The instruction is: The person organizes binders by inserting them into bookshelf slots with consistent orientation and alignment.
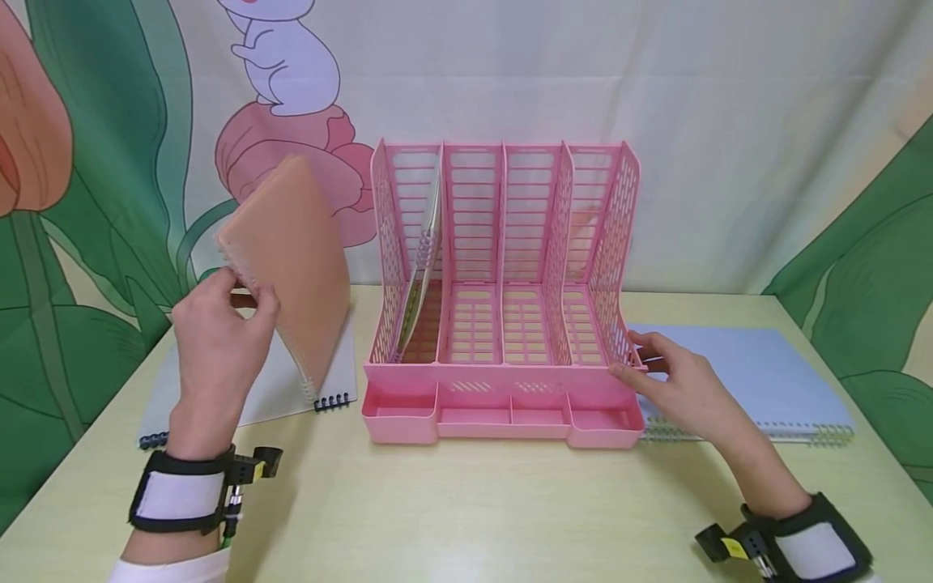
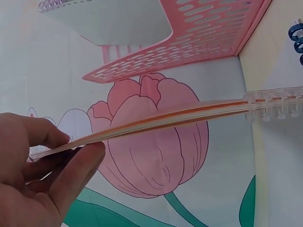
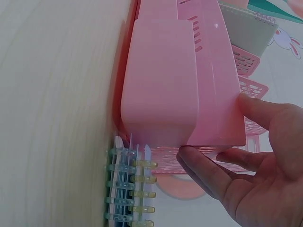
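Left hand [image 1: 222, 336], nine o'clock, is pinching the orange notebook [image 1: 299, 259]; right hand [image 1: 685, 389], four o'clock, is gripping the rack [image 1: 408, 376], probably stopping wobbles.

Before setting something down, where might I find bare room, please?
Bare: the table before the rack, between the wristbands; also the rack's three rightmost slots. Crowded: leftward, with left hand, orange notebook, white notebook; rightward, with right hand, blue notebook.

Left strap [image 1: 181, 494] and right strap [image 1: 818, 544]: black, white-patched, each bearing a black, yellow-marked camera [image 1: 268, 461]; left sleeve [image 1: 172, 566], white.
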Demonstrator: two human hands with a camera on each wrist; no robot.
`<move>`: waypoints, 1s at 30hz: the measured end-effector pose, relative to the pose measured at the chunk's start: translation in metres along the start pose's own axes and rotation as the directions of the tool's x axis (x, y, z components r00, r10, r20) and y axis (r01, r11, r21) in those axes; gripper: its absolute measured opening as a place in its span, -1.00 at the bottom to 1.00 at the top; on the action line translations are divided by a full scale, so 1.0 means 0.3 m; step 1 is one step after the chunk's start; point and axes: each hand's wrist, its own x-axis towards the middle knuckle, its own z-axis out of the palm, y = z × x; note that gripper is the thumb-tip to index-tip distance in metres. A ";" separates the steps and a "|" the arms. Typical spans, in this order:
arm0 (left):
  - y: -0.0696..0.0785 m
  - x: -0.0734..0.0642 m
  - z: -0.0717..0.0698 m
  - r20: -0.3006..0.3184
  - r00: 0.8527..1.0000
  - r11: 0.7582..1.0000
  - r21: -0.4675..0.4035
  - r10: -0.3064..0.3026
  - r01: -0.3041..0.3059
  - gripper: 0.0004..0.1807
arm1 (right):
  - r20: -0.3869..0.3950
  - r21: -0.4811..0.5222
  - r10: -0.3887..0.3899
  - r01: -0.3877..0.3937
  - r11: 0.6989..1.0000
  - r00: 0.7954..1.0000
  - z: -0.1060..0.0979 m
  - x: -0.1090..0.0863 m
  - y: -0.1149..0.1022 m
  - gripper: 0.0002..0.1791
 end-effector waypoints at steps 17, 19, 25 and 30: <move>-0.013 -0.009 0.016 0.109 0.994 0.999 0.024 -0.024 0.021 -0.62 | 0.003 0.001 0.005 -0.005 1.000 1.000 0.000 0.000 0.001 -0.16; -0.012 -0.011 0.020 0.114 0.993 0.999 0.028 -0.023 0.020 -0.63 | 0.003 0.000 0.003 -0.003 1.000 1.000 0.000 0.000 0.001 -0.16; -0.008 -0.012 0.022 0.136 0.990 0.999 0.049 -0.027 0.021 -0.63 | 0.006 0.004 0.010 -0.010 1.000 1.000 0.001 0.000 0.001 -0.16; -0.006 -0.011 0.021 0.148 0.988 0.998 0.053 -0.031 0.024 -0.68 | 0.005 0.008 0.009 -0.009 1.000 1.000 0.001 -0.002 0.002 -0.17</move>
